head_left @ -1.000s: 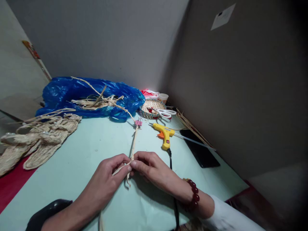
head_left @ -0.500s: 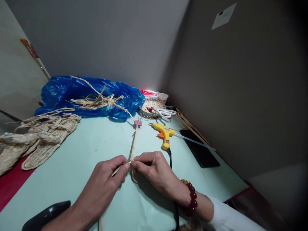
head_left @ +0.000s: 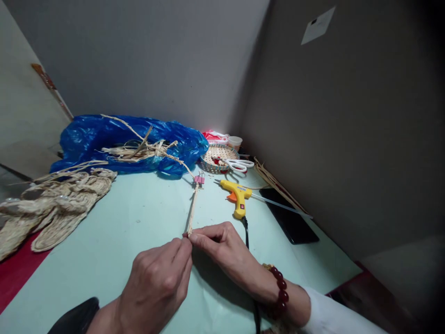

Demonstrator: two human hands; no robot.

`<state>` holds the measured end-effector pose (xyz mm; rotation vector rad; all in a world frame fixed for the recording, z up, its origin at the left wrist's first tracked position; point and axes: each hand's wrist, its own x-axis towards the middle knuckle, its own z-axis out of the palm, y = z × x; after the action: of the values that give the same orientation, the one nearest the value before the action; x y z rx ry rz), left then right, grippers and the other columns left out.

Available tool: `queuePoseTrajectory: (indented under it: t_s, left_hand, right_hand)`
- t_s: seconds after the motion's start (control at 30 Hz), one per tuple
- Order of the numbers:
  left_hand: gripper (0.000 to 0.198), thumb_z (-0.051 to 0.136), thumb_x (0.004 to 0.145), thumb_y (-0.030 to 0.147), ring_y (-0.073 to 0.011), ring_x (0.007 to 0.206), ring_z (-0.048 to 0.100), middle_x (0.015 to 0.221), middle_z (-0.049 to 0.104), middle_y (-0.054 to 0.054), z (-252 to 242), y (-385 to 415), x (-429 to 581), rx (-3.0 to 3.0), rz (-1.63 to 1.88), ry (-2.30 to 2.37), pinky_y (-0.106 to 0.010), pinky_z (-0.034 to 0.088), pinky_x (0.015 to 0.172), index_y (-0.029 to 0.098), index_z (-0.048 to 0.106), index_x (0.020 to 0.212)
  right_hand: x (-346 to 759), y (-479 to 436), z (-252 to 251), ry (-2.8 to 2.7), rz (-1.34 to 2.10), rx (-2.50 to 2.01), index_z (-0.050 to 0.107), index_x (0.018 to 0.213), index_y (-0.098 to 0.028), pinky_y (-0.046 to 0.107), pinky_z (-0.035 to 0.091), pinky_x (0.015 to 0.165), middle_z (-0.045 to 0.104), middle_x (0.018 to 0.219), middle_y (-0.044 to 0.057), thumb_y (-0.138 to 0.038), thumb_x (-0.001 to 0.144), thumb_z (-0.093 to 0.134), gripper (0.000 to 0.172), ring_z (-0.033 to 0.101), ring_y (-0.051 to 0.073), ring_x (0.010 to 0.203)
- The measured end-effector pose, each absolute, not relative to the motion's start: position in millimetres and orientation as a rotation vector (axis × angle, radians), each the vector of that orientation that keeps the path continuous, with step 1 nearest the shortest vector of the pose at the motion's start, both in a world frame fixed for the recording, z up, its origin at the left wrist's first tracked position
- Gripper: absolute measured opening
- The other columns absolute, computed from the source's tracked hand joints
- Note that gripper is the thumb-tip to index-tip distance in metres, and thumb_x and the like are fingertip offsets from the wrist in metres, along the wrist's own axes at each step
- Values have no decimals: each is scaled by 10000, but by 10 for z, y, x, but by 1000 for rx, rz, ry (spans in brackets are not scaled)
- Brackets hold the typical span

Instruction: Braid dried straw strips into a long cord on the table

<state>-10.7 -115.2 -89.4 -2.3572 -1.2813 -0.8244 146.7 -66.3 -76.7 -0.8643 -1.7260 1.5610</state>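
A pale braided straw cord point(head_left: 193, 208) runs taut from a pink binder clip point(head_left: 199, 180) toward me. My right hand point(head_left: 222, 246) pinches its near end between thumb and index finger. Close against it, my left hand point(head_left: 158, 278) is closed with its back turned up, the fingertips at the same end of the cord. What the left fingers grip is mostly hidden behind the hand. Beyond the clip the cord carries on to a bundle of loose straw strands point(head_left: 139, 149) on a blue plastic bag point(head_left: 83, 139).
Right of the cord lies a yellow glue gun point(head_left: 239, 192), its black cable passing under my right wrist. Behind it are white-handled scissors point(head_left: 239, 165) on a woven basket point(head_left: 212, 162), and a black phone point(head_left: 292, 222). Woven straw slippers point(head_left: 69, 208) rest at the left.
My left hand has rolled over so its back faces up, and the straw strand it pinched is now hidden. The right hand keeps its pinch in nearly the same place.
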Motion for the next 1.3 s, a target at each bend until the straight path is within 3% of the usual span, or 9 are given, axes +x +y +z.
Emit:
queuePoseTrajectory:
  t_s: [0.2,0.3,0.43,0.5,0.6,0.73,0.87,1.07,1.3]
  left_hand:
    - [186,426,870,75,-182,455,540,574,568,-27,-901,-1267,-58,-2317,-667,-1121,-313,402,449,89,608,903]
    - [149,475,896,164,-179,589,587,673,611,-36,-826,-1297,-114,-2481,-857,-1218,-303,446,564,133,607,959]
    - [182,442,927,292,-145,665,586,740,618,-7,-701,-1124,-220,-2588,-1349,-2118,-252,447,619,200,595,895]
    - [228,475,901,384,-113,512,498,603,548,33,-682,-989,-252,-2817,-1463,-2579,-223,399,499,187,589,895]
    - [259,552,854,393,-43,406,306,563,488,56,-701,-854,-265,-3032,-1724,-2862,-182,270,400,147,581,778]
    - [236,623,815,357,-18,395,252,578,477,65,-730,-854,-239,-2860,-1973,-2998,-164,227,374,139,562,749]
    - [254,599,827,383,-18,386,256,554,379,98,-730,-919,-209,-2807,-1890,-3072,-161,210,362,140,561,764]
    - [206,548,855,385,-26,344,244,504,361,132,-749,-938,-207,-2722,-1805,-3105,-165,179,357,193,491,904]
    - [255,519,858,395,-53,380,248,467,314,122,-796,-923,-235,-2871,-1337,-2923,-179,172,370,197,480,702]
  right_hand:
    - [1425,-669,-751,-1481,1756,-924,600,591,-113,227,231,511,348,521,-51,-308,801,637,289,276,78,552]
    - [1434,-661,-763,-1441,1796,-966,642,619,-99,220,239,509,425,530,-39,-314,773,674,267,295,71,541]
    - [1478,-645,-778,-1479,1841,-861,668,661,-97,219,221,500,438,516,-44,-331,820,631,285,266,62,512]
    - [1493,-638,-780,-1491,1874,-776,667,676,-101,213,237,506,483,550,-31,-350,844,604,307,286,62,514]
    - [1501,-630,-784,-1556,1865,-694,674,698,-108,202,311,557,555,624,-2,-332,872,564,305,386,78,562]
    - [1519,-635,-813,-1776,1626,-758,701,800,-130,216,395,679,630,726,16,-246,897,511,243,514,116,682]
    - [1545,-671,-815,-2019,1308,-857,696,817,-149,218,398,693,664,782,19,-151,900,461,248,558,125,721]
    - [1545,-732,-791,-2129,1102,-996,662,748,-142,207,331,572,632,659,-5,-147,901,461,252,479,86,573]
    - [1556,-751,-769,-2335,823,-1056,642,740,-137,227,309,549,615,650,17,-171,888,484,219,468,97,560]
